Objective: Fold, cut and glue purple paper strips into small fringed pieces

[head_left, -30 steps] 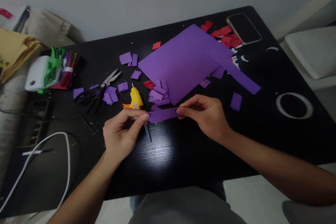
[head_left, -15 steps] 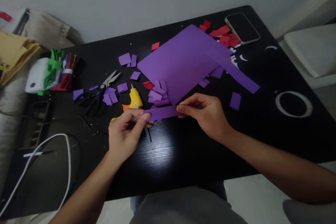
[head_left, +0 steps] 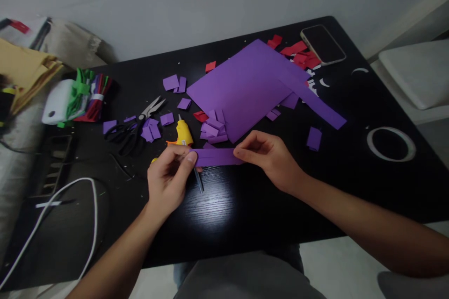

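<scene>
Purple paper, a narrow strip, spans the gap between your two hands, its long axis running left to right over the near part of the black table; your left hand pinches the left end, thumb on top, and your right hand pinches the right end between thumb and forefinger, so neither is nearer, while the yellow glue gun lies just to the far side of your left hand
</scene>
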A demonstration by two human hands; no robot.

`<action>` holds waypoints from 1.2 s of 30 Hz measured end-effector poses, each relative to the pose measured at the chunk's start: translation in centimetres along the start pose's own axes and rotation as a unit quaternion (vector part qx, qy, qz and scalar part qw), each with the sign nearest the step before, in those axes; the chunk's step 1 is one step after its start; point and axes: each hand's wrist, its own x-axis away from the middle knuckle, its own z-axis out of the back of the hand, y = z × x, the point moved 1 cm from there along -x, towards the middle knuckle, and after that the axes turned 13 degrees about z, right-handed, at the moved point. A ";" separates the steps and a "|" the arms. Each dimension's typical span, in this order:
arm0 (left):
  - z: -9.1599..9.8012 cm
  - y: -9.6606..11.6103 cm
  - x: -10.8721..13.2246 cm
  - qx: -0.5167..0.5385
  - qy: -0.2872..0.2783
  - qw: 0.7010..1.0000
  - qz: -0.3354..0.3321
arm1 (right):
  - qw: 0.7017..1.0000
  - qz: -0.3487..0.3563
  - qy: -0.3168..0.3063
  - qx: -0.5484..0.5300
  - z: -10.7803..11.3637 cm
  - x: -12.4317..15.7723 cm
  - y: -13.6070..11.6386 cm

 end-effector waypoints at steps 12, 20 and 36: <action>-0.4 0.4 0.4 -0.059 -0.141 0.988 -0.030 | 0.969 -0.084 -0.225 0.056 -0.7 1.2 0.3; -0.9 -0.1 0.7 -0.002 -0.163 0.987 0.004 | 0.987 -0.073 -0.141 0.015 -1.0 1.2 0.7; -1.2 0.4 0.5 0.040 -0.188 0.981 0.034 | 0.974 -0.133 -0.182 -0.032 -0.8 1.4 0.9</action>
